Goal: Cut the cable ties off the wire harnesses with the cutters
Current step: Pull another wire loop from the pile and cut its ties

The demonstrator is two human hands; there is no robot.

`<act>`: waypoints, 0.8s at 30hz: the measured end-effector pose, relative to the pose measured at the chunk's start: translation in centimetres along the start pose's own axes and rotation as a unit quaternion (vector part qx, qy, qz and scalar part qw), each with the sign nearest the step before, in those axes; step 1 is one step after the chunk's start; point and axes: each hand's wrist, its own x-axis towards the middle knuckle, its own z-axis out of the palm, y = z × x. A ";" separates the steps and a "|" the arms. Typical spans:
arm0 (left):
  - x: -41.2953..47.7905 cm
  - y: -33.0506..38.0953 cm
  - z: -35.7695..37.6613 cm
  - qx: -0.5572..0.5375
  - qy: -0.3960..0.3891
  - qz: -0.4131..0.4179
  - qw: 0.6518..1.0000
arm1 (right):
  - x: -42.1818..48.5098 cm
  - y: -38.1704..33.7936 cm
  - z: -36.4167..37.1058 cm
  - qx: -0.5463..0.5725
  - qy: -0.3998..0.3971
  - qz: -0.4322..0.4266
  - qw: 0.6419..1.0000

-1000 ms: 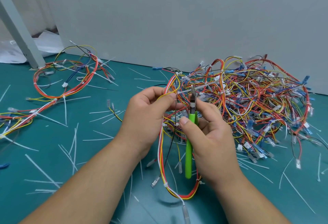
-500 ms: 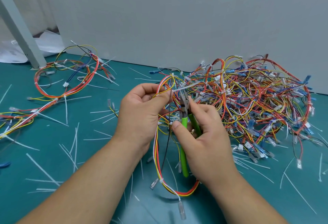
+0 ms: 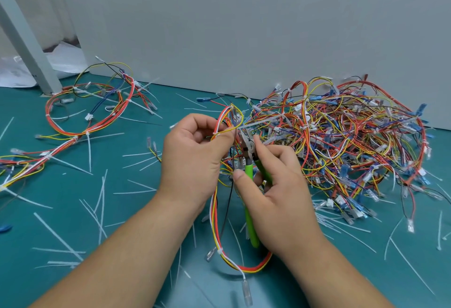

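A big grey wall (image 3: 244,27) is standing at the back, and a green table (image 3: 61,185) is lying in front of it. A grey post (image 3: 24,46) is slanting up at the far left. On the right side of the table a big pile of wire harnesses (image 3: 353,141) is sitting close to the wall, with red, yellow, blue and white wires all mixed up. On the left side some more harnesses (image 3: 87,110) are lying in loops, well apart from the pile. Many cut white strips (image 3: 58,237) are lying all over the table.

In the middle, two bare arms are reaching in. The left hand (image 3: 192,159) is pinching one wire harness (image 3: 216,210) near its top, with the thumb and fingers curling round the wires. The rest of this harness is hanging down in a long loop between the two arms, low over the table.

The right hand (image 3: 280,200) is gripping the cutters (image 3: 249,172), with its fingers and thumb curling round the two green handles. The handles are standing a little apart. The cutters are pointing up and away from the person, and their metal tip is sitting just beside the left thumb. A white cable tie (image 3: 258,123) is sticking out sideways there, toward the pile, and the tip is right at it. I cannot tell if the tip is biting the tie. Another small tie (image 3: 219,251) is wrapping the low part of the loop.
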 end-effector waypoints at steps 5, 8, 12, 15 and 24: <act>-0.3 0.2 0.2 -0.035 -0.053 -0.010 0.998 | 0.1 0.0 0.0 0.011 0.017 -0.010 1.000; -0.4 0.2 0.2 -0.052 -0.069 -0.021 0.996 | 0.0 0.2 0.1 0.023 0.025 -0.009 0.999; -0.3 0.2 0.1 -0.028 -0.065 -0.008 0.997 | 0.0 0.2 0.0 0.039 0.004 0.014 0.999; -0.4 0.1 0.0 -0.003 -0.061 0.016 0.998 | 0.2 -0.1 -0.1 0.037 -0.013 0.020 0.999; -0.8 0.2 0.2 -0.004 -0.083 0.010 0.997 | 0.3 0.0 -0.2 0.024 0.025 0.008 0.999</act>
